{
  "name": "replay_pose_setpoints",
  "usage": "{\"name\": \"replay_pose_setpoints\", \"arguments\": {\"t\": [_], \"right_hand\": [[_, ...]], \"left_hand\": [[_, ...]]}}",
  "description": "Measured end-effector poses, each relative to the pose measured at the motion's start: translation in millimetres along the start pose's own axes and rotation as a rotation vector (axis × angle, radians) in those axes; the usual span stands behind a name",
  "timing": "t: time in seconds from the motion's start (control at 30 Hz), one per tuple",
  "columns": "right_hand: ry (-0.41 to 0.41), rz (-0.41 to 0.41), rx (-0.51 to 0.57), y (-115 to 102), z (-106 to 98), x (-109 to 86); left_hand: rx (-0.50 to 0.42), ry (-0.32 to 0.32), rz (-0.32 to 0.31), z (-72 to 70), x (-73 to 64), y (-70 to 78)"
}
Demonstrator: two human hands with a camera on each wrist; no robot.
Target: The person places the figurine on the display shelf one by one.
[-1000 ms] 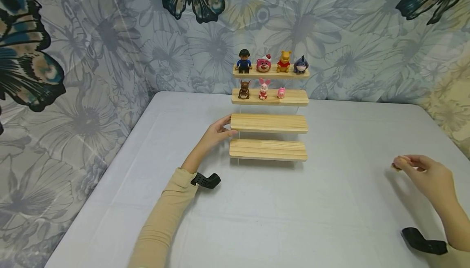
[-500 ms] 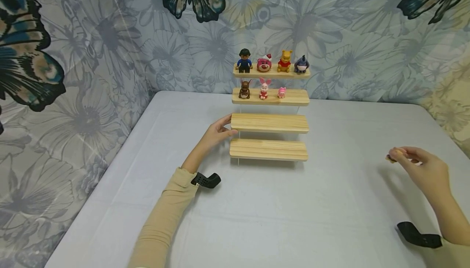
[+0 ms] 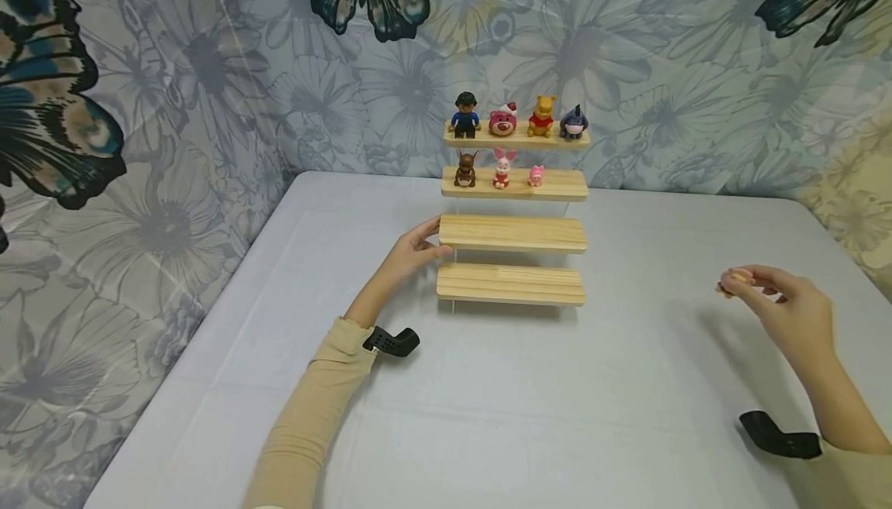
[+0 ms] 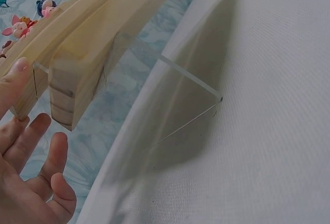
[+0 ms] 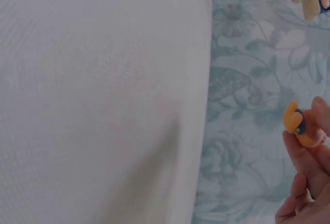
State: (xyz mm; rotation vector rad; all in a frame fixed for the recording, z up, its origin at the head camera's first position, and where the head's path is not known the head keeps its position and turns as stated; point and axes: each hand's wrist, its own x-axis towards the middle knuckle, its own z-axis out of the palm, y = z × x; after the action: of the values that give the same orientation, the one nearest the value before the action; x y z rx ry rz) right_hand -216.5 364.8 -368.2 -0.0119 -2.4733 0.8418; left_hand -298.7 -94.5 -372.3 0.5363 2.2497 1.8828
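Observation:
A four-tier wooden display stand (image 3: 512,232) with clear supports stands near the back of the table. My left hand (image 3: 411,255) holds the left end of its third tier, thumb at the front and fingertips at the far side. In the left wrist view, the thumb (image 4: 14,82) touches the wood while some fingers hang loosely bent below. Off to the right, above the table, my right hand (image 3: 794,309) pinches a small orange figurine (image 5: 293,121) with a dark blue part between thumb and fingers. Most of the figurine's far side is hidden by the fingers.
Several figurines stand on the top tier, among them a yellow bear in red (image 3: 540,117). The second tier bears a brown figurine (image 3: 464,171), a pink-eared one (image 3: 502,171) and a small pink one (image 3: 535,176). A white cloth (image 3: 557,416) covers the table; patterned fabric hangs behind.
My right hand has moved left and slightly away from me with the orange figurine, toward the stand. The left hand keeps its hold on the stand.

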Motion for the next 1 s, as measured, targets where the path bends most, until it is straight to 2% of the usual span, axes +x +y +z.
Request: {"name": "replay_pose_setpoints", "arguments": {"t": [0.17, 0.3, 0.5, 0.6, 0.73, 0.8, 1.0], "right_hand": [[0.029, -0.033, 0.053, 41.7, 15.4, 13.4], [0.030, -0.064, 0.055, 55.5, 24.9, 20.4], [-0.005, -0.035, 0.130, 33.0, 28.8, 23.9], [-0.021, 0.001, 0.174, 8.5, 28.9, 22.2], [-0.049, 0.015, 0.229, -29.3, 24.9, 19.1], [-0.038, 0.008, 0.246, -38.6, 24.3, 19.7], [-0.019, 0.030, 0.274, -42.6, 27.8, 26.1]], "left_hand": [[0.023, 0.008, -0.011, -0.4, -0.6, -1.2], [-0.006, 0.006, 0.002, -1.7, 3.7, -8.8], [0.055, 0.011, -0.017, -5.1, 10.2, -23.6], [0.055, 0.012, -0.012, -5.4, 10.7, -24.8], [0.020, 0.009, -0.005, -3.9, 7.7, -17.0], [0.016, 0.007, -0.007, -2.5, 5.1, -11.3], [0.022, 0.004, -0.001, -0.5, 1.0, -2.8]]}}
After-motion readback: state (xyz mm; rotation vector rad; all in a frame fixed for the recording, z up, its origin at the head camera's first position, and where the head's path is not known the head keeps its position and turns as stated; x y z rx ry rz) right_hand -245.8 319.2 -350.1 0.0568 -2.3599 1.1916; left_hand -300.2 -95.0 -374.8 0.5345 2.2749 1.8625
